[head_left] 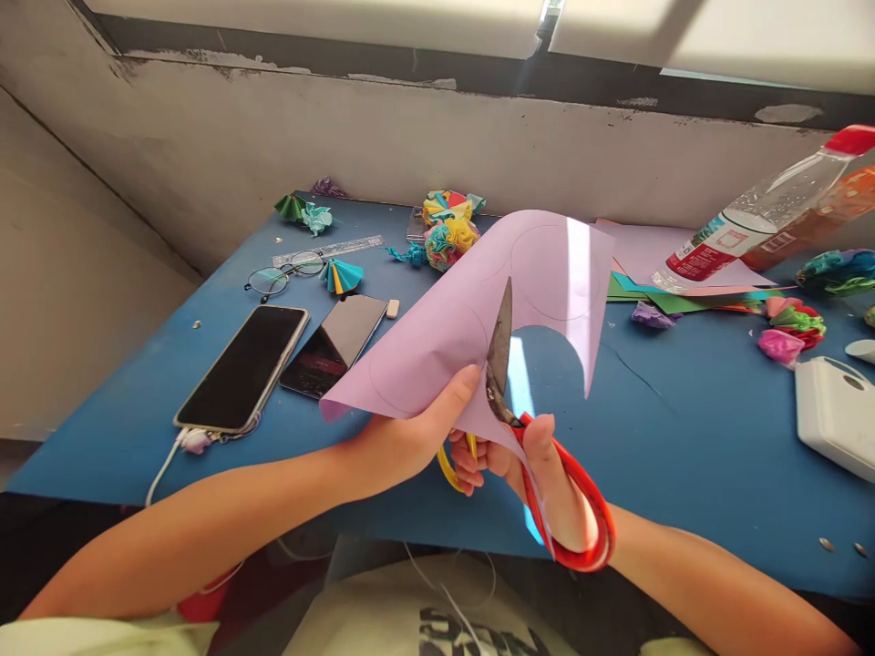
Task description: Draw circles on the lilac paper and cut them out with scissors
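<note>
A sheet of light purple paper point(437, 346), curled and marked with faint pencilled circles, is raised over the table. My left hand point(410, 437) pinches its lower edge, thumb on top. A rounded piece is cut out of the sheet's near side. In my right hand point(557, 478) is a pair of scissors point(501, 355) with a red handle loop. A yellow loop shows below the paper by the fingertips. The dark blades stand apart at the sheet, just right of my left thumb. Part of the lower blade is hidden by the paper.
On the blue table point(684, 456) lie two phones point(242, 369), glasses point(268, 281), a ruler point(334, 249) and paper flowers point(451, 239). Coloured sheets point(674, 301), plastic bottles point(745, 223) and a white case point(838, 415) are on the right. A wall point(383, 137) borders the back.
</note>
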Demonstrator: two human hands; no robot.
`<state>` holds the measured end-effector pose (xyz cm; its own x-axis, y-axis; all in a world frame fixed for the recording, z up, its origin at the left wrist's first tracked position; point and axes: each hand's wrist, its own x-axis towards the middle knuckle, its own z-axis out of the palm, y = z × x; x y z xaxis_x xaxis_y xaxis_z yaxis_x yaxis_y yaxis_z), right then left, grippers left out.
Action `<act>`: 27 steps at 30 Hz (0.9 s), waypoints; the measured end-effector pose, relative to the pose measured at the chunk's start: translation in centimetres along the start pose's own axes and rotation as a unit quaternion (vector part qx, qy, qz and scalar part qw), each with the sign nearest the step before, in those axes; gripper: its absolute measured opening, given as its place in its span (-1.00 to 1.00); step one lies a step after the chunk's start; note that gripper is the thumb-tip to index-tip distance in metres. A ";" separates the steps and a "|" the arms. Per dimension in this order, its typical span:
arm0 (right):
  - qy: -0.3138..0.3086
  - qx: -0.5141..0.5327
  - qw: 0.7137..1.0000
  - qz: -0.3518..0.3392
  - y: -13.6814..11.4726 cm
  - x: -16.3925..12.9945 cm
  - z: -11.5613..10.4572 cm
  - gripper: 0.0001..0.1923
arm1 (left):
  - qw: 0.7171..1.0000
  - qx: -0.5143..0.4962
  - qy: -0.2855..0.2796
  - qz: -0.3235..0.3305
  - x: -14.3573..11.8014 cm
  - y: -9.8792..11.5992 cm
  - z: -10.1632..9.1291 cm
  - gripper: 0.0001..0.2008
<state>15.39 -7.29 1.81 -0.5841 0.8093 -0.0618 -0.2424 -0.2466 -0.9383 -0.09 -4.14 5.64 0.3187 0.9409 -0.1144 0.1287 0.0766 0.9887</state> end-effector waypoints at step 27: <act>-0.010 -0.016 1.000 -0.007 0.4 0.3 -0.2 -0.26 | 0.998 -0.050 -0.018 -0.017 0.4 -1.4 -0.3 -0.53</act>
<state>15.27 -7.06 1.36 -0.5954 0.8024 -0.0415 -0.2263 -0.2170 -0.9496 -0.47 -3.81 4.23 0.3503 0.9246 -0.1495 0.0467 0.1422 0.9887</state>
